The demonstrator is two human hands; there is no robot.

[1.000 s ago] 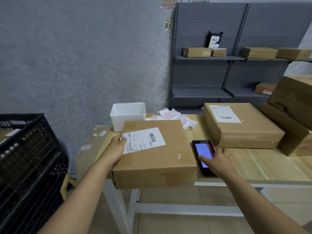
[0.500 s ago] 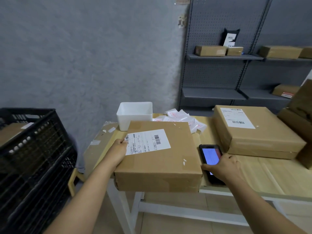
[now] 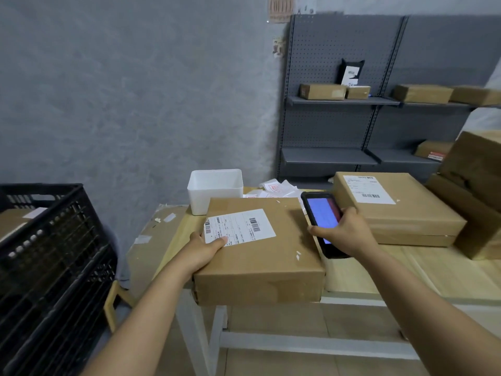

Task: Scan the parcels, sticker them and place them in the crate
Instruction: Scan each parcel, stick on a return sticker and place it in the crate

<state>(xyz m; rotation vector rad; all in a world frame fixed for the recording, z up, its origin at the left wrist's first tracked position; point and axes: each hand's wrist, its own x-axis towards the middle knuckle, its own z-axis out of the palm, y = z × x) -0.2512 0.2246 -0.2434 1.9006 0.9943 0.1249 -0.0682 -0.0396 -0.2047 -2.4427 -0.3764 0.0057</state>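
A brown cardboard parcel with a white barcode label lies at the table's front left corner, overhanging the edge. My left hand grips its left side, thumb on the label. My right hand holds a black handheld scanner with a lit blue screen, raised over the parcel's right edge. A black plastic crate stands at the left with a parcel inside. Loose stickers lie behind the parcel.
A white bin stands at the table's back left. A second labelled parcel and larger stacked boxes fill the right side. Grey shelving with small boxes lines the back wall. A wooden stool stands beside the crate.
My right hand has lifted the scanner off the table and brought it up beside the parcel's right edge. My left hand's thumb has slid onto the label.
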